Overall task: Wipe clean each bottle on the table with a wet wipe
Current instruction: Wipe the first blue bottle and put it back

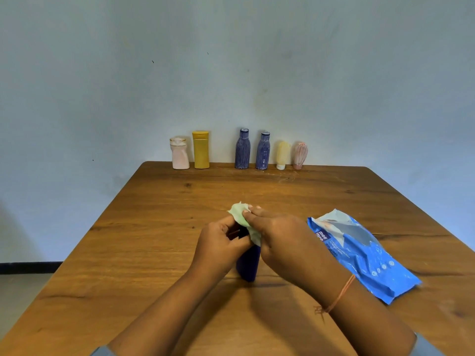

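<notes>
Evidently early in the task: left hand (pixel 221 240) fingers grip the dark bottle (pixel 249 263) standing mid-bench (pixel 154 227), right hand (pixel 277 235) fingers pinch the wipe (pixel 241 214) against its top, while six bottles (pixel 242 149) ranged along the far edge, streaked, apparently remain unwiped.

Six bottles in row along far edge of counter (pixel 164 253), against wall (pixel 231 60): leftmost bottle (pixel 180 156) to rightmost bottle (pixel 300 155). Seventh bottle (pixel 248 265) upright at centre front, between left hand (pixel 221 242) and right hand (pixel 280 240); wipe (pixel 241 215) over its top. Wipes pack (pixel 359 253) flat on counter, right of it.
</notes>
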Demonstrator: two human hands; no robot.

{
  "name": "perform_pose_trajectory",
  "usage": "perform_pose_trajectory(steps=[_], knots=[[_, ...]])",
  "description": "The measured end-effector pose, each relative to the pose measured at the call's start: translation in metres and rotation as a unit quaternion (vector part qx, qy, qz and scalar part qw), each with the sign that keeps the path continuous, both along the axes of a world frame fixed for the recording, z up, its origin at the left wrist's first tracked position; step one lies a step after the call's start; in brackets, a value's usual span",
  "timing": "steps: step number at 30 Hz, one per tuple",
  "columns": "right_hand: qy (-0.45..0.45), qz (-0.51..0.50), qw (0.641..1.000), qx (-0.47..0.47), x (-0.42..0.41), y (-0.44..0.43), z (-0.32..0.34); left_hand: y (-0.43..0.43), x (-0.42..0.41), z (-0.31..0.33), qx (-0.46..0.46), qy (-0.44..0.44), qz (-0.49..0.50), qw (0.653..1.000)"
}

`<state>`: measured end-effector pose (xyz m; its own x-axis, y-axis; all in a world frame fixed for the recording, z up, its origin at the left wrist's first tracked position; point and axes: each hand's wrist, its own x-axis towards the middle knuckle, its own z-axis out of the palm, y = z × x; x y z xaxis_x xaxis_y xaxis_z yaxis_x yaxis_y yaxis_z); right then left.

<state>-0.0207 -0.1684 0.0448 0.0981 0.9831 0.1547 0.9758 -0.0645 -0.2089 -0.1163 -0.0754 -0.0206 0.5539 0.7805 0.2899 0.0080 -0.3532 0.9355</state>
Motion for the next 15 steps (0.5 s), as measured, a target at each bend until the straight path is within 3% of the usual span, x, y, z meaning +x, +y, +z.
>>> perform_pose_trajectory(steps=[4, 7, 11, 13, 15], knots=[[0.027, -0.053, 0.998, -0.006, 0.016, 0.010, -0.003, 0.005, 0.001, -0.004, -0.010, 0.016, -0.003, 1.000], [0.142, -0.095, 0.984, 0.038, 0.030, 0.008, -0.015, 0.007, -0.001, -0.006, -0.024, 0.022, -0.014, 0.999], [0.397, -0.149, 0.894, 0.146, 0.040, 0.000, -0.029, 0.010, -0.004, -0.004, -0.069, -0.015, 0.019, 0.997], [0.503, -0.157, 0.835, 0.156, 0.042, 0.001, -0.037, 0.014, -0.007, -0.003, -0.151, -0.056, 0.044, 0.986], [0.545, -0.160, 0.807, 0.162, 0.042, 0.003, -0.045, 0.020, -0.010, -0.004, -0.242, -0.097, 0.067, 0.963]])
